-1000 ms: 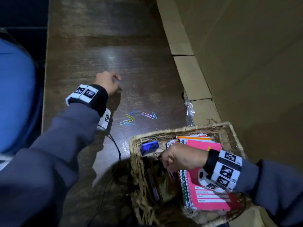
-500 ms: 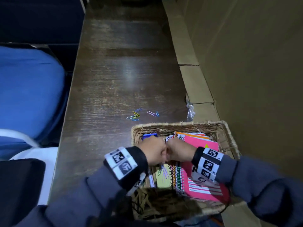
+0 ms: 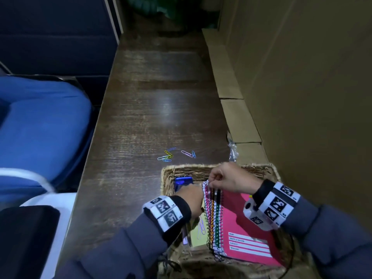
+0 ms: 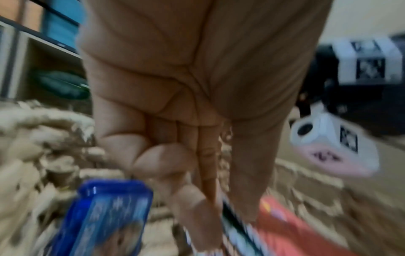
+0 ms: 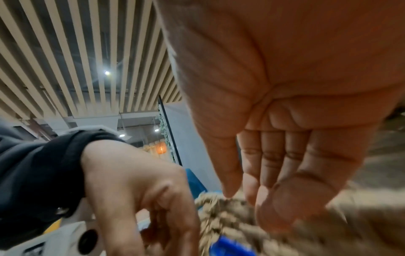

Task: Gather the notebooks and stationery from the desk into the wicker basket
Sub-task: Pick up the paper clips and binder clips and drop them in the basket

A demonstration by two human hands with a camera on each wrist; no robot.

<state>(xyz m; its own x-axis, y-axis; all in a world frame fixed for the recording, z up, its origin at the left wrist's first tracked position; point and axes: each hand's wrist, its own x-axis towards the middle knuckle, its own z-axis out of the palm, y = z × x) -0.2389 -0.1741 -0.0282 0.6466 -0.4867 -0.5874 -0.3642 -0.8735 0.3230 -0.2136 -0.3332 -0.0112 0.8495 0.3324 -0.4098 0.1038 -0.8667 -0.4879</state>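
Bare desk (image 3: 161, 109) beyond paper clips (image 3: 175, 155)

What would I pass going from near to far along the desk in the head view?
Pink notebook → blue box → basket's far rim → paper clips → bare desk.

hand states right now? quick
Left hand: fingers curled over the wicker basket; whether it holds anything cannot be told.
Right hand: fingertips at the notebooks; a pinch cannot be told.

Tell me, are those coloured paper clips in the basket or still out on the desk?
Mostly out: a scatter of paper clips lies on the desk, beyond the wicker basket. A pale clip lies inside.
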